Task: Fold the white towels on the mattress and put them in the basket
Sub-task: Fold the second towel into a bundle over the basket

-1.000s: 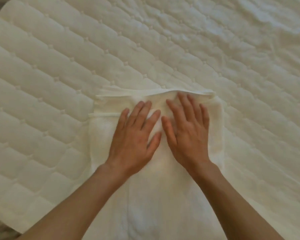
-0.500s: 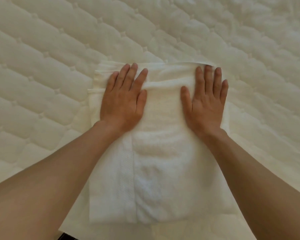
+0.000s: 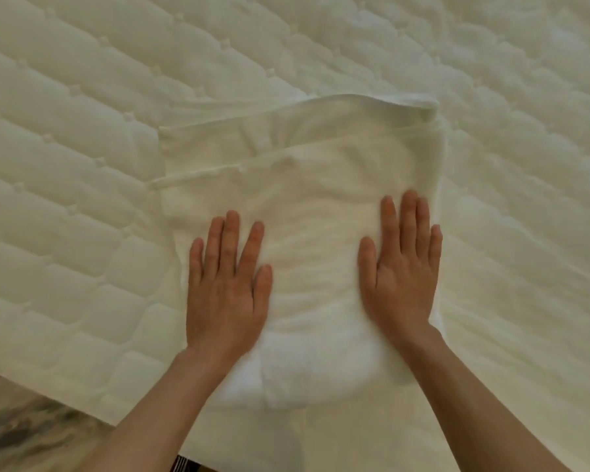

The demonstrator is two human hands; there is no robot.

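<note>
Change: half a second ago both hands lay at the far edge of the towel (image 3: 315, 202), near its corners. Now they sit lower in the frame, on its middle, well apart.
Left hand (image 3: 227, 291): palm down on the towel's left part, fingers straight, gripping nothing.
Right hand (image 3: 402, 277): palm down on the towel's right part, fingers straight and slightly blurred, gripping nothing.
Towel: centre of the frame, folded into layers on the mattress (image 3: 82, 137). Its far hems, upper centre, lie stepped rather than lined up, and faint wrinkles run between the hands.
Meaning: this looks like a smoothing pass drawn back toward the person to press the layers flat. A further fold or a lift probably comes next, and the towel is not yet in the basket.
Basket: not in view.
Surface: a quilted cream mattress with tufted dimples fills most of the frame. Its edge cuts across the lower left.
Room: a dark, blurred patch of floor (image 3: 17, 424) shows at lower left.
</note>
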